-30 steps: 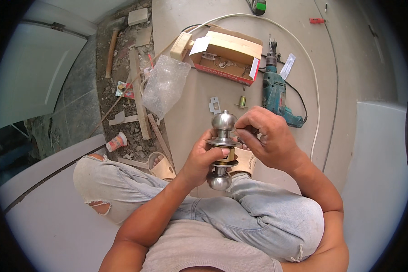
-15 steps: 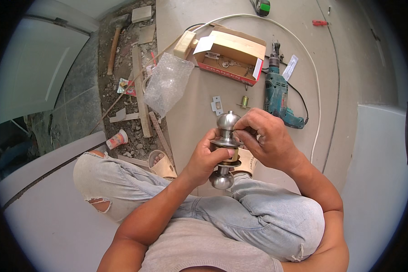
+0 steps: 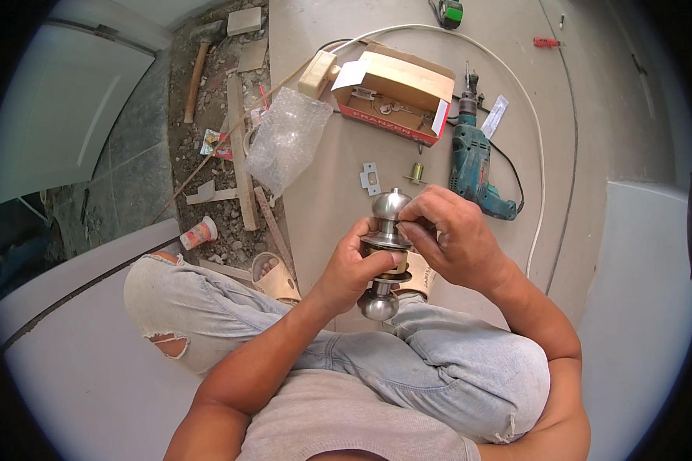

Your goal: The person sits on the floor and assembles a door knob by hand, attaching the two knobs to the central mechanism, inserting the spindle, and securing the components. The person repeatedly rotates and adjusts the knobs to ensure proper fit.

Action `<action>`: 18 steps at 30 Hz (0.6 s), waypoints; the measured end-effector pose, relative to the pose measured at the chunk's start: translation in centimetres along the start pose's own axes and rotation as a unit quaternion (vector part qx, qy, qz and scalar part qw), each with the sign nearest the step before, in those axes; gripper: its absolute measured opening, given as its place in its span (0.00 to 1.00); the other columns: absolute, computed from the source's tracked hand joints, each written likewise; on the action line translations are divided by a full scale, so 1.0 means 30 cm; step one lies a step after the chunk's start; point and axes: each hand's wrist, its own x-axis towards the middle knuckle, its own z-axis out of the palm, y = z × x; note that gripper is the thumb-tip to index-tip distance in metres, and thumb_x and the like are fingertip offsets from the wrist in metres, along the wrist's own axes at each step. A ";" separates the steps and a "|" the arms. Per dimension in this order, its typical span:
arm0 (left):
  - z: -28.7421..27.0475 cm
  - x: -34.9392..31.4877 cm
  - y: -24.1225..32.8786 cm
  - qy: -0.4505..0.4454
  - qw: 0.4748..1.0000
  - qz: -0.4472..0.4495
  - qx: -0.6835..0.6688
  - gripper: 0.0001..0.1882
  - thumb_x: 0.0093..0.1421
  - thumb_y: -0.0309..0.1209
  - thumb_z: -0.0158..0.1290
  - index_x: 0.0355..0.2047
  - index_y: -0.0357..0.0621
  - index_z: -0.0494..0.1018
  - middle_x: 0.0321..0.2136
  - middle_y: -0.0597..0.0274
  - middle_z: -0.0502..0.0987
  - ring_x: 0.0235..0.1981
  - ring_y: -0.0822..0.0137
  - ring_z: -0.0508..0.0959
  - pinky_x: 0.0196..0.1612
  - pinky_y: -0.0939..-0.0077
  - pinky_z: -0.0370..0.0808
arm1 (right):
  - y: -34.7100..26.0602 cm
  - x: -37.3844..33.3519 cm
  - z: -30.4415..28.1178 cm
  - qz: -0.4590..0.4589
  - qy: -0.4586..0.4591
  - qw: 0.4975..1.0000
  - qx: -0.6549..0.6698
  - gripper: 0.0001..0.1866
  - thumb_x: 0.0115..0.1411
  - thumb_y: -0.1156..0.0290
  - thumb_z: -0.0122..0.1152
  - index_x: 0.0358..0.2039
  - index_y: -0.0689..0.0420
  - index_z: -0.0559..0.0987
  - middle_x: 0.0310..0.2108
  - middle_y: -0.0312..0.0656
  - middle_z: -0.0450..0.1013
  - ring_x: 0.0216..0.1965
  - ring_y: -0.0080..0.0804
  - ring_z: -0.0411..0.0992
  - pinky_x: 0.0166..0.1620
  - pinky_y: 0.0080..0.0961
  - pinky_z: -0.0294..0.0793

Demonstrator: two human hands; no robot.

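Note:
A brushed-metal door knob set [image 3: 390,205] stands roughly upright over my lap, one round knob on top and another below. My left hand [image 3: 354,269] is wrapped round its middle, thumb across the brass-coloured part between the round plates. At the neck under the upper knob, the fingertips of my right hand [image 3: 457,234] are pinched together; whatever they may hold is too small to make out. On the floor just beyond lie a metal strike plate [image 3: 370,178] and a small brass-coloured latch [image 3: 416,173].
An opened red cardboard box [image 3: 392,123] holds keys and small metal parts. Right of it lies a green-blue power drill [image 3: 470,161], with a white cable curving past. Bubble wrap [image 3: 284,146], a hammer [image 3: 196,81], rubble and a paper cup [image 3: 198,233] are leftward. A tape measure [image 3: 448,13] lies far off.
The view has shifted slightly, so the floor things sit a little differently in the picture. Both hands keep the same hold on the knob set.

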 end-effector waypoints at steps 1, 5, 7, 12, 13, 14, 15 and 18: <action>0.000 0.001 -0.002 0.000 1.000 0.001 0.003 0.28 0.58 0.25 0.57 0.58 0.39 0.62 0.45 0.60 0.73 0.44 0.70 0.78 0.48 0.71 0.79 | -0.003 0.000 0.000 -0.002 0.001 1.000 -0.004 0.08 0.56 0.77 0.66 0.33 0.61 0.75 0.30 0.46 0.71 0.29 0.44 0.73 0.34 0.38 0.73; -0.002 0.000 -0.006 0.004 1.000 0.005 0.014 0.27 0.59 0.24 0.57 0.58 0.39 0.63 0.45 0.60 0.73 0.45 0.71 0.77 0.50 0.72 0.78 | -0.006 -0.004 0.003 -0.012 -0.005 1.000 -0.028 0.09 0.57 0.76 0.66 0.34 0.61 0.74 0.31 0.47 0.70 0.29 0.47 0.74 0.33 0.39 0.73; -0.002 -0.001 -0.008 0.005 1.000 0.009 0.024 0.26 0.59 0.25 0.57 0.57 0.39 0.63 0.45 0.60 0.73 0.44 0.71 0.77 0.49 0.72 0.78 | -0.006 -0.005 0.006 -0.017 -0.009 0.999 -0.035 0.09 0.57 0.76 0.65 0.33 0.61 0.72 0.31 0.47 0.69 0.29 0.48 0.73 0.32 0.40 0.73; 0.005 -0.003 -0.023 0.029 0.998 0.040 0.049 0.24 0.58 0.26 0.60 0.52 0.37 0.66 0.40 0.61 0.74 0.38 0.74 0.78 0.40 0.78 0.79 | 0.005 -0.014 0.023 -0.016 -0.017 0.999 -0.043 0.10 0.57 0.77 0.64 0.32 0.60 0.70 0.30 0.47 0.68 0.27 0.50 0.72 0.30 0.42 0.71; 0.004 -0.006 -0.023 0.037 0.997 0.037 0.059 0.24 0.57 0.26 0.61 0.52 0.36 0.66 0.39 0.61 0.74 0.38 0.74 0.77 0.40 0.78 0.79 | 0.011 -0.019 0.033 -0.017 -0.017 0.999 -0.040 0.10 0.57 0.77 0.64 0.32 0.60 0.70 0.30 0.48 0.67 0.27 0.51 0.71 0.30 0.42 0.71; 0.003 -0.009 -0.024 0.044 0.996 0.034 0.068 0.24 0.57 0.27 0.61 0.51 0.36 0.66 0.39 0.61 0.74 0.37 0.75 0.77 0.40 0.78 0.79 | 0.018 -0.023 0.041 -0.017 -0.016 0.999 -0.038 0.10 0.57 0.77 0.64 0.32 0.60 0.69 0.30 0.48 0.67 0.27 0.51 0.71 0.30 0.42 0.71; -0.002 -0.011 -0.029 0.048 0.994 0.039 0.091 0.24 0.57 0.27 0.61 0.51 0.36 0.66 0.38 0.61 0.74 0.37 0.74 0.77 0.40 0.78 0.78 | 0.022 -0.025 0.047 -0.016 -0.018 0.999 -0.035 0.10 0.57 0.77 0.64 0.32 0.60 0.69 0.30 0.48 0.67 0.27 0.51 0.71 0.30 0.42 0.71; -0.016 -0.016 -0.043 0.058 0.987 0.048 0.141 0.25 0.56 0.28 0.62 0.51 0.35 0.66 0.37 0.61 0.75 0.37 0.74 0.77 0.40 0.78 0.77 | 0.033 -0.030 0.058 -0.006 -0.019 1.000 -0.016 0.10 0.57 0.78 0.64 0.32 0.60 0.70 0.30 0.48 0.67 0.28 0.51 0.71 0.31 0.42 0.71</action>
